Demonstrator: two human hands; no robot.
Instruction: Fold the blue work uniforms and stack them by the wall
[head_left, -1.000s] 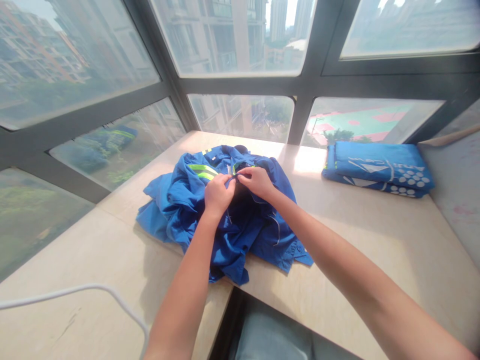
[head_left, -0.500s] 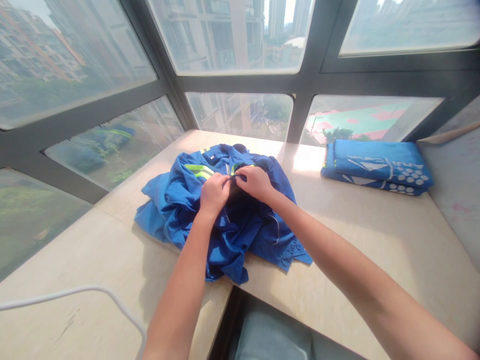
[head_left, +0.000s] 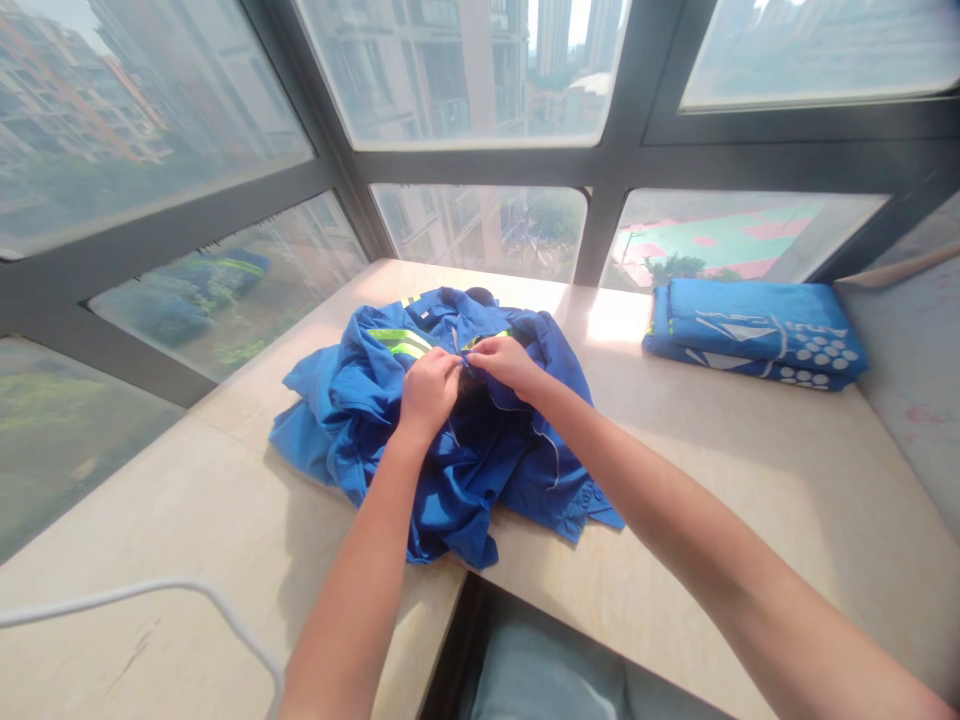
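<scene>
A crumpled blue garment with yellow-green and silver reflective strips lies in a heap on the pale tabletop. Over its middle, my left hand pinches the edge of the fabric between thumb and fingers. Close beside it on the right, my right hand pinches the same front edge, the fingertips of both hands almost touching. A short zipper line shows just above the fingertips. Thin pale cords hang on the garment's right part. What exactly lies between the fingertips is too small to tell.
A folded blue bundle with white print sits at the back right, against the window side. A white cable curves over the left front. Grey window frames border the back. Below the front edge is a grey seat.
My fingertips have shifted slightly, and my right hand's fingers look a little more extended. More of the zipper line shows above them. The garment's heap has barely moved.
</scene>
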